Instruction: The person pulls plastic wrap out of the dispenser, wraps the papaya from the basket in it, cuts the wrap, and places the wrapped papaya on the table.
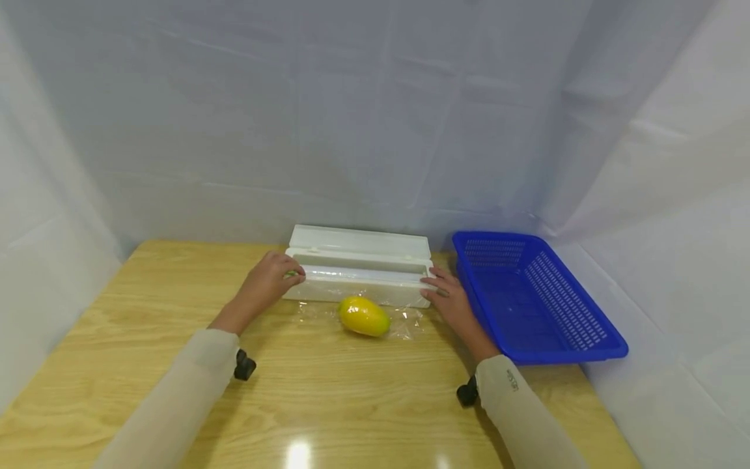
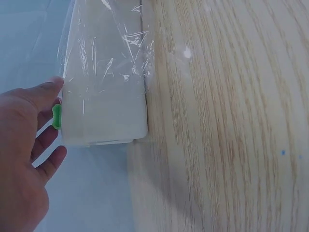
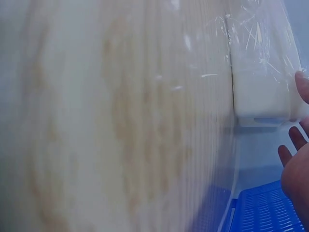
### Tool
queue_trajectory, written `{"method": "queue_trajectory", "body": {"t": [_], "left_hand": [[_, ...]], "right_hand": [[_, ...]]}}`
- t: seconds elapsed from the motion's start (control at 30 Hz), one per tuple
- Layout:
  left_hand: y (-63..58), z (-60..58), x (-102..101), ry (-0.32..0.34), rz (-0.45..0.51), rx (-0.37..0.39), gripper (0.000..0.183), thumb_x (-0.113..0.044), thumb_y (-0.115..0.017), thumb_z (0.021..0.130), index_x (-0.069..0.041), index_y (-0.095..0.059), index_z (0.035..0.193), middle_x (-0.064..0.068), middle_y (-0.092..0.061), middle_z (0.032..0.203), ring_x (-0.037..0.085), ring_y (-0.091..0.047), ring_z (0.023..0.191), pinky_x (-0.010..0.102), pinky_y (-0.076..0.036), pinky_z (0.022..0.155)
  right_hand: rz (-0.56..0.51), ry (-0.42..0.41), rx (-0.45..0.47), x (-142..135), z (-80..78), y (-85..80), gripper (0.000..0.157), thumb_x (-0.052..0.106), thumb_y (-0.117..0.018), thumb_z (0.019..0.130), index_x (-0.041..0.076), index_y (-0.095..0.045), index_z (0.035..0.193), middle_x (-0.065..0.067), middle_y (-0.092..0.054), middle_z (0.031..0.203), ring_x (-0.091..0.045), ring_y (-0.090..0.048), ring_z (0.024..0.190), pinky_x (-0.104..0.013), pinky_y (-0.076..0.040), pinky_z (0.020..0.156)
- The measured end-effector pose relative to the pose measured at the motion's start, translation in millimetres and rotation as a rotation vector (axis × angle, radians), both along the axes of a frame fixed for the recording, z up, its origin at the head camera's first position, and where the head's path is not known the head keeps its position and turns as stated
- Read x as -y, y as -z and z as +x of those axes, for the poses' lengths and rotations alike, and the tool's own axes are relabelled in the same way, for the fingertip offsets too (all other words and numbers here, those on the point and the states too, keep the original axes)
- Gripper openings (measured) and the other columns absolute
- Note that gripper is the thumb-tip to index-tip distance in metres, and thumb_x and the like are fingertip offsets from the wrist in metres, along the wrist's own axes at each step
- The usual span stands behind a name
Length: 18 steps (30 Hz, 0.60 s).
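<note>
A long white cling film dispenser box [image 1: 351, 291] lies with its lid [image 1: 360, 241] raised and a film roll [image 1: 363, 272] inside. Clear film [image 2: 104, 63] drapes over its front wall onto the table, around a yellow-green mango [image 1: 363, 316]. At the box's left end, my left hand [image 1: 271, 280] pinches a small green slide cutter [image 2: 57, 116] on the edge, thumb on top and fingers behind. My right hand [image 1: 448, 296] rests on the box's right end, thumb [image 3: 302, 86] at the edge and the other fingers loosely spread.
A blue plastic basket [image 1: 489, 306] with slotted walls stands at the right, close to my right forearm. The wooden table [image 1: 328, 404] ends at a hanging white sheet [image 1: 363, 117] at the back and sides.
</note>
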State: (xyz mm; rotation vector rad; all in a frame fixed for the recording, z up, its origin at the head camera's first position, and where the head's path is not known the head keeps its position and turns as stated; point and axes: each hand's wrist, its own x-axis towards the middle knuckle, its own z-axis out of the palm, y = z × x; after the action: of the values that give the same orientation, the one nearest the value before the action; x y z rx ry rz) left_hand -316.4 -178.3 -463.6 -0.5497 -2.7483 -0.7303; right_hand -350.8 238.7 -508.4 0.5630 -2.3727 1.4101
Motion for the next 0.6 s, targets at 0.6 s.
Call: {"method": "queue_trajectory", "body": {"t": [0.6], "left_hand": [[-0.5, 11.4, -3, -0.05, 0.101, 0.0, 0.017, -0.022, -0.069, 0.097, -0.009, -0.077, 0.106, 0.006, -0.064, 0.091, 0.023, -0.056, 0.082, 0.038, -0.046, 0.07]], "right_hand": [[0.05, -0.012, -0.22, 5, 8.4, -3.3, 0.009, 0.0, -0.079, 0.082, 0.001, -0.076, 0.091, -0.018, -0.069, 0.114, -0.042, -0.052, 0.121, -0.031, -0.032, 0.107]]}}
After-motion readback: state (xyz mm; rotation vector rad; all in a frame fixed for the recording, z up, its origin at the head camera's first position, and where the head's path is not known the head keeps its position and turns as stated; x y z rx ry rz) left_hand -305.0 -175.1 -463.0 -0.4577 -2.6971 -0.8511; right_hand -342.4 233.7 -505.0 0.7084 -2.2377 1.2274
